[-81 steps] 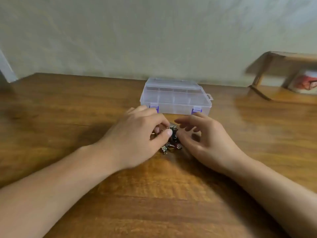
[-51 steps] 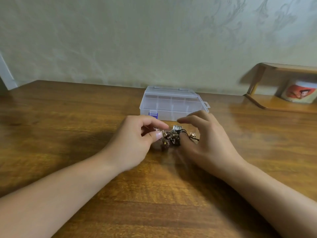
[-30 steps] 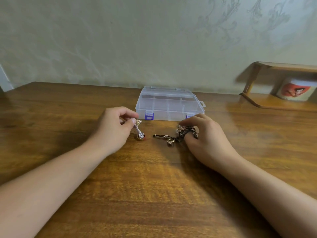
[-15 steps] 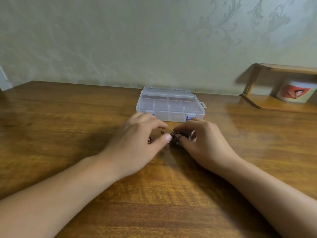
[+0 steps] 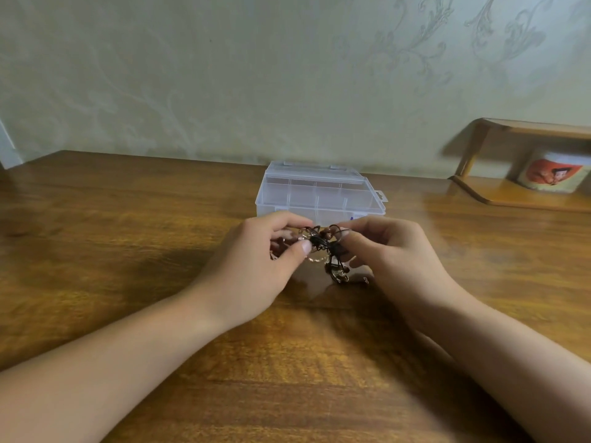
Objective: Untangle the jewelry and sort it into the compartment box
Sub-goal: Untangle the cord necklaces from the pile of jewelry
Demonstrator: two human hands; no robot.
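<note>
Both hands pinching jewelry tangle [image 5: 324, 251] between them, left hand [image 5: 256, 266] and right hand [image 5: 388, 257] equally close. Tangle dangling just above bench [image 5: 128, 251]; closed box [image 5: 319, 195] sitting just beyond.

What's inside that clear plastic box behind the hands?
Through the shut lid of the clear box only empty-looking divided compartments show. Its front edge is hidden by the left hand, right hand and the jewelry tangle they hold.
</note>
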